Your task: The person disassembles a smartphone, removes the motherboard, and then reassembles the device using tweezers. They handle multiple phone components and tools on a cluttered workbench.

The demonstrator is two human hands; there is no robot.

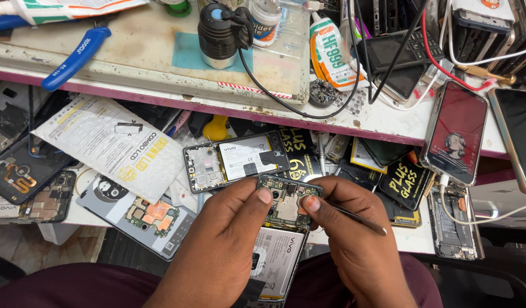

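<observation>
An opened phone [280, 228] is held over the lap, clasped by the left hand [223, 245]. Tweezers [354, 218] are pinched in the right hand [354, 239], tips at the board [287, 201]. A slip could likely scratch components; clutter crowds the tabletop [383, 122].

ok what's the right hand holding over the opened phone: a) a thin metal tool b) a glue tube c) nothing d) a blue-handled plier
a: the right hand pinches a thin metal tool whose tip meets the opened phone, while the left hand steadies the phone.
</observation>
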